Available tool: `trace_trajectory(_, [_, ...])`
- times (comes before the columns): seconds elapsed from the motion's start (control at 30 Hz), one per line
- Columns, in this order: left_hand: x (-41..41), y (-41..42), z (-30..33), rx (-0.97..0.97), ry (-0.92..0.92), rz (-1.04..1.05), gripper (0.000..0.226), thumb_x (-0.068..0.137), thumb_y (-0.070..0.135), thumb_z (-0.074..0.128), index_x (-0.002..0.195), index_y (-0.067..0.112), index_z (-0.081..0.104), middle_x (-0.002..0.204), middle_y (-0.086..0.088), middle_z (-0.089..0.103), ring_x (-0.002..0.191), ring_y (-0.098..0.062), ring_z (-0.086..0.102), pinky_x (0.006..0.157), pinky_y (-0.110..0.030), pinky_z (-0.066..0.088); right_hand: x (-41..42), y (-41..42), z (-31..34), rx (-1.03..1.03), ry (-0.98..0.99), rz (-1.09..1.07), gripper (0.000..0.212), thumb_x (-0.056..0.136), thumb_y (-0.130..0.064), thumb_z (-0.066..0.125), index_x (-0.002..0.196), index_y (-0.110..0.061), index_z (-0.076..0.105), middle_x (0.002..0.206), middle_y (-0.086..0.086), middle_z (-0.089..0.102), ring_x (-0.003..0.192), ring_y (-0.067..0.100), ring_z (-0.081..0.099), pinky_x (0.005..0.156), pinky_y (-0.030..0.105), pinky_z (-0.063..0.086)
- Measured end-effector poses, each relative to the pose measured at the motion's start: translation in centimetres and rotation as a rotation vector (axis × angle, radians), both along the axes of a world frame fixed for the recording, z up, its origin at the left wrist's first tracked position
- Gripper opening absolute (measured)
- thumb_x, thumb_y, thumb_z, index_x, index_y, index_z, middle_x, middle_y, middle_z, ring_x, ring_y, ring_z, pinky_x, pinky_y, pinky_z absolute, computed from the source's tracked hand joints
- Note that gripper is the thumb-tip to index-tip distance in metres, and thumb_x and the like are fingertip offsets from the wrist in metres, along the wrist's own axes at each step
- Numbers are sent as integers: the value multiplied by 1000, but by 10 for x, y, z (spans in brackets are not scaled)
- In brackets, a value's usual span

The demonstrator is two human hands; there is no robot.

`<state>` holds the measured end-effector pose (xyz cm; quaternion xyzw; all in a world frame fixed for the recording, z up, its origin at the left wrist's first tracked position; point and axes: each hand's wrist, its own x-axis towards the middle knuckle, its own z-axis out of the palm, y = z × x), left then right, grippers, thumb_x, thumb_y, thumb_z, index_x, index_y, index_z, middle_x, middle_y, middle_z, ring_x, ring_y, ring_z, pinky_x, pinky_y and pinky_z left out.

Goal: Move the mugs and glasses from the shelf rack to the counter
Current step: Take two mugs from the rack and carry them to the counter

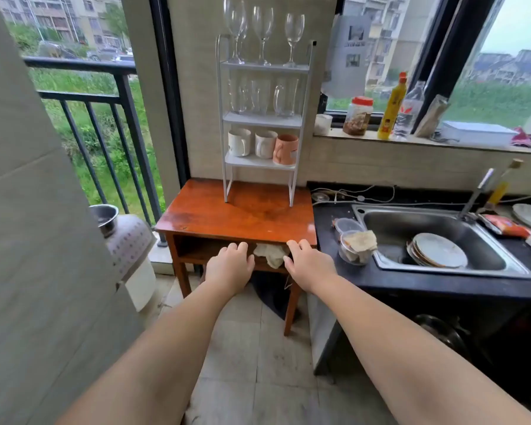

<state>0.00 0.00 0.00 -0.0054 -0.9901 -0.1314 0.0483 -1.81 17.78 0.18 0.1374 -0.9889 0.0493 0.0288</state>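
White shelf rack (262, 118) stands at the back edge of the wooden table (236, 213), against the wall. Top shelf: wine glasses (262, 32), upright. Middle shelf: clear glass mugs (262, 96). Bottom shelf: two white mugs (252, 143) and one orange mug (285, 149) at the right end. Left hand (230, 266) and right hand (308, 262) reach toward the table's front edge, palms down, fingers loosely spread, holding nothing. Black counter (411, 283) with sink (436, 240) adjoins the table's right edge.
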Motion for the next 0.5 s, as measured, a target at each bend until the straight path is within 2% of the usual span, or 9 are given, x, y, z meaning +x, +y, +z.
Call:
trace_trajectory(0.17, [-73, 1, -1, -3, -3, 9, 37, 100, 37, 32, 122, 13, 49, 112, -7, 59, 105, -27, 58, 78, -38, 54, -75, 1, -2, 26, 0, -1, 39, 101, -38, 28, 133, -17, 38, 119, 8, 52, 97, 32, 61, 66, 33, 39])
trace_trajectory(0.3, [-135, -8, -5, 1, -19, 15, 38, 100, 37, 31, 125, 14, 48, 116, -7, 59, 108, -27, 57, 81, -38, 51, -136, -11, -4, 27, -18, 19, 43, 101, -38, 30, 139, -19, 33, 124, 7, 50, 101, 32, 61, 67, 31, 37])
trace_trajectory(0.43, [-214, -21, -8, 21, -29, 6, 39, 101, 36, 30, 127, 15, 48, 119, -7, 58, 111, -27, 57, 85, -38, 49, -213, -27, -9, 14, 25, 22, 43, 101, -38, 30, 140, -19, 35, 127, 8, 52, 102, 31, 63, 68, 33, 38])
trace_trajectory(0.5, [-254, -25, -7, 19, -17, -19, 38, 100, 37, 31, 125, 15, 49, 119, -6, 59, 109, -26, 58, 82, -37, 49, -250, -30, -9, -5, 55, 12, 42, 101, -37, 30, 138, -19, 37, 129, 7, 52, 104, 31, 63, 69, 33, 40])
